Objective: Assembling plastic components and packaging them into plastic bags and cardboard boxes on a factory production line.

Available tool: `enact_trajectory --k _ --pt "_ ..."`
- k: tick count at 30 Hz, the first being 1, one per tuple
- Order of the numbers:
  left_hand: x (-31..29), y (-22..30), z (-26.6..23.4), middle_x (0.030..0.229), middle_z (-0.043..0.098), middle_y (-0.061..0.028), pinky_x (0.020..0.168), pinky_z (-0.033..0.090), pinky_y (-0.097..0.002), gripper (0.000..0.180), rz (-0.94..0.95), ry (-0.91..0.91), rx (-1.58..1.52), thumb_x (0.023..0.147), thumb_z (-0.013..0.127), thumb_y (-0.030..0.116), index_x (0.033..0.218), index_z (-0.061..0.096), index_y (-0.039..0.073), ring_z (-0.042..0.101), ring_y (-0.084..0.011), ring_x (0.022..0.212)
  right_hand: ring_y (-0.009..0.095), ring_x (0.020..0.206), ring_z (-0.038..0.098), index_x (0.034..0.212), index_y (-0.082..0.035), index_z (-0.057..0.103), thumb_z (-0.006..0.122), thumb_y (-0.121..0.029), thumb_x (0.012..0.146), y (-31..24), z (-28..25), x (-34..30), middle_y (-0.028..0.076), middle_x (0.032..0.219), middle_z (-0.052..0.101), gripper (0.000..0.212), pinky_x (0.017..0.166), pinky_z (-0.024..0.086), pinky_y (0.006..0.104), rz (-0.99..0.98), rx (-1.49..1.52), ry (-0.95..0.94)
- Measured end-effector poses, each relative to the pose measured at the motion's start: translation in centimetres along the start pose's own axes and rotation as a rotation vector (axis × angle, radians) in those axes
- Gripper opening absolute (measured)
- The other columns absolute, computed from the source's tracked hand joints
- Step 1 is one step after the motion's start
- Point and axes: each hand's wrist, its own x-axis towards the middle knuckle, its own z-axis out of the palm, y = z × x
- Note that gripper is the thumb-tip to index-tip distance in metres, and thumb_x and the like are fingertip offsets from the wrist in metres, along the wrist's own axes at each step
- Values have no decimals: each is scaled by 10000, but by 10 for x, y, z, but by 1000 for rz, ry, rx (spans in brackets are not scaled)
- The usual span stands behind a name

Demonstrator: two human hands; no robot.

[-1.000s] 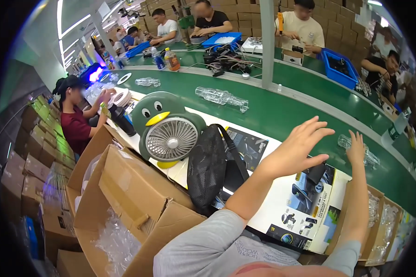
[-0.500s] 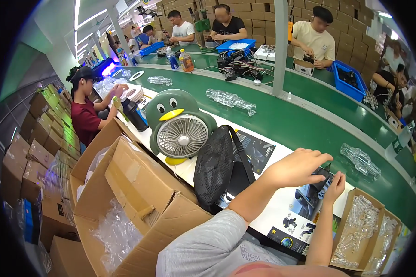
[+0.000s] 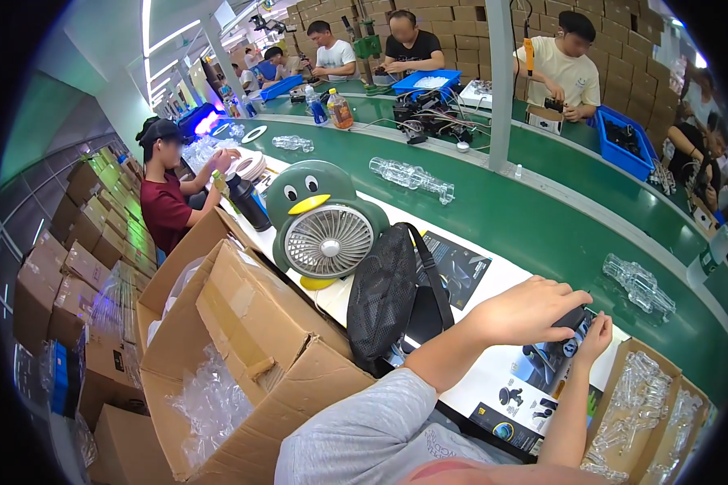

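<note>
A printed cardboard box (image 3: 534,368) in black, white and blue stands on the white work surface in front of me. My left hand (image 3: 530,311) reaches over its far upper end, fingers bent over a dark part and thumb apart on the near side. At the box's right edge, my right hand (image 3: 595,338) pinches the rim with thumb and fingers. What lies inside the box is hidden by my hands. Right of the box, shallow cardboard trays (image 3: 635,404) hold several clear plastic parts. A black mesh bag (image 3: 380,295) with a strap lies left of my left forearm.
A green penguin-shaped fan (image 3: 329,234) stands beside the bag. An opened carton (image 3: 251,323) with clear plastic bags is at left. Clear plastic pieces (image 3: 412,178) lie on the green conveyor (image 3: 518,222). A co-worker in dark red (image 3: 166,206) sits at left; others work opposite.
My left hand has come down onto the box's upper end, and the dark flap that stood up there is lower. The whole view has shifted slightly.
</note>
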Motion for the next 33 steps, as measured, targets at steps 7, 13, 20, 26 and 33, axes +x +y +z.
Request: enact_trajectory --k 7,13,20,26,33 --pt "0 -2 3 1046 573 -162 872 405 -395 489 -15 -6 11 772 643 225 1179 462 25 549 -325 974 32 569 279 642 -79 389 465 -160 925 1 -2 2 -61 608 328 304 503 218 212 25 -7 2" --pt "0 -5 6 917 596 -163 819 425 -394 481 39 61 23 764 646 262 1149 488 22 577 -330 887 36 583 288 645 -73 391 467 -142 922 7 -3 1 -52 621 336 295 512 225 212 1 -8 -13" --pt "-1 -4 6 906 599 -162 808 432 -391 480 42 55 13 759 654 262 1141 488 23 581 -330 877 40 593 299 653 -66 396 464 -134 919 9 -4 1 -48 631 346 283 523 238 211 21 -8 -22" --pt "-1 -6 6 906 599 -163 802 436 -394 482 56 69 14 755 660 267 1137 489 27 584 -331 868 44 597 304 661 -58 409 465 -139 918 13 -7 2 -46 635 354 274 529 245 213 27 -14 -31" --pt "-1 -6 7 902 599 -165 796 440 -395 481 57 75 17 758 656 270 1137 489 28 586 -332 861 47 599 312 662 -57 415 469 -142 916 16 -8 2 -41 637 365 273 536 250 213 38 -14 -30"
